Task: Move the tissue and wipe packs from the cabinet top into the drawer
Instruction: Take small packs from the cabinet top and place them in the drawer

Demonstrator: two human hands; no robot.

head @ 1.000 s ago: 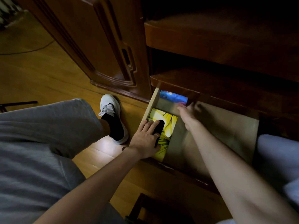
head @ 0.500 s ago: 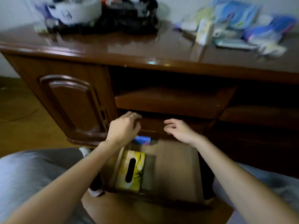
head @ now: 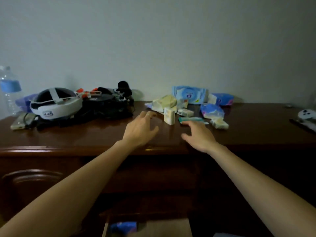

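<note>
Head view shows the dark wooden cabinet, its glossy surface carrying everything, with the open drawer low at the bottom edge and one blue pack already lying in it. On the left of the surface sits a white headset against a tangle of black gear; the tissue and wipe packs are heaped right of centre near the wall, the large blue wipe pack at the back. Both hands hover over the surface with nothing in them: the left hand with fingers spread and loosely bent just short of the heap, the right hand with fingers wide, its tips near the flat teal pack. Between them stands a small upright pack, and that looks the likeliest casualty: a reach past it from either side could knock it over or shove it into its neighbours. The heap is loose and slippery-looking, so grabbing several at once may spill some off the polished surface. The drawer sits nearly out of sight from here, so a careless drop could miss it.
</note>
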